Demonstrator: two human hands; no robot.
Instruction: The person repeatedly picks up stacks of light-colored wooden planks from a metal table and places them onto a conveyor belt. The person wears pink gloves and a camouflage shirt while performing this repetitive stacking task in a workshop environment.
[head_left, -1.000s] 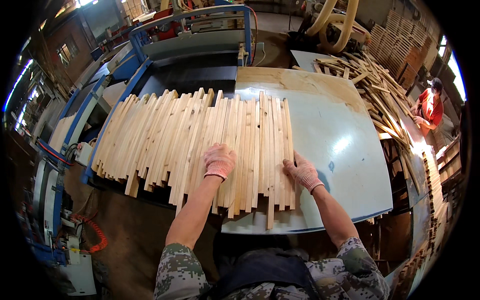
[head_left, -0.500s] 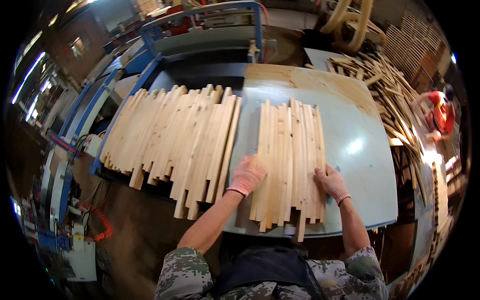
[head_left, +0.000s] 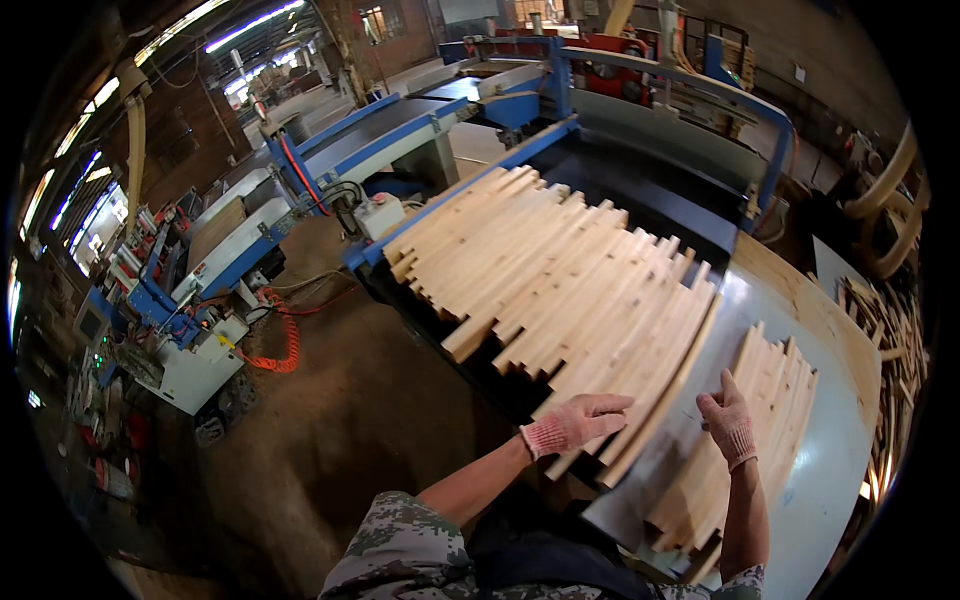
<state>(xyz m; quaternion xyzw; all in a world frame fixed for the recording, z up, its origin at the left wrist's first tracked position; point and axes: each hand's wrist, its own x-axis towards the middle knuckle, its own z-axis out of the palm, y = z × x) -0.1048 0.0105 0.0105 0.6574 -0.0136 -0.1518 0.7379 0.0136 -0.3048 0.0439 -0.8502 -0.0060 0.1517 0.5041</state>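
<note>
A wide batch of pale, knotted wood strips (head_left: 560, 275) lies flat, side by side, ends uneven, on a black machine bed (head_left: 640, 175). A narrower batch (head_left: 782, 400) lies apart on the grey worktop (head_left: 835, 450)

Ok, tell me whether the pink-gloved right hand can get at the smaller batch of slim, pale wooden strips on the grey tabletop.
Likely yes: the right hand appears at the left edge of the smaller batch of strips, with nothing visible in between; whether it touches them is unclear.
</note>
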